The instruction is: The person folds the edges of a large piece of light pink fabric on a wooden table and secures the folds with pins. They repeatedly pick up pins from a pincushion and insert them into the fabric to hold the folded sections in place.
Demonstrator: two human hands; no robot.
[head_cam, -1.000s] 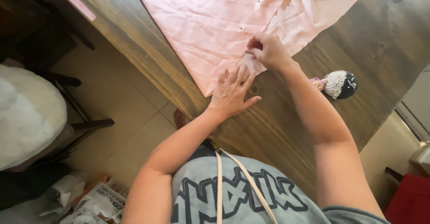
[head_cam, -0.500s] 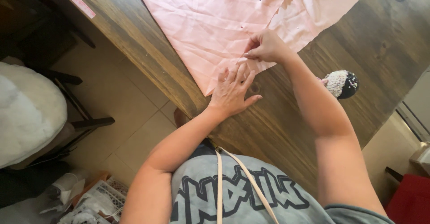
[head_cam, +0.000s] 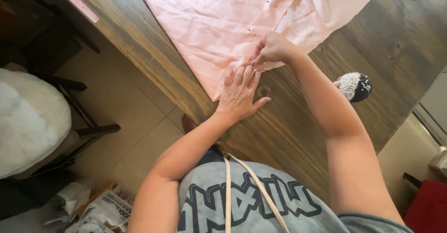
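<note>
A pale pink fabric [head_cam: 223,23] lies spread over the dark wooden table [head_cam: 396,33], with a few small pins stuck in it. My left hand [head_cam: 240,93] lies flat, fingers together, pressing down the fabric's near corner. Just above it, my right hand [head_cam: 272,49] pinches the fabric's edge between closed fingertips; whether a pin is in the fingers I cannot tell. A round black and white pincushion [head_cam: 355,87] sits on the table right of my right forearm.
A pink ruler [head_cam: 74,1] lies on the table's far left end. Beyond the table's left edge is tiled floor, a chair with a white fluffy cushion [head_cam: 28,121] and a basket of odds and ends [head_cam: 100,209]. A red object [head_cam: 430,209] stands at lower right.
My right hand has slid a little down and left along the fabric edge, closer to the left fingertips. The left hand has stayed pressed in place.
</note>
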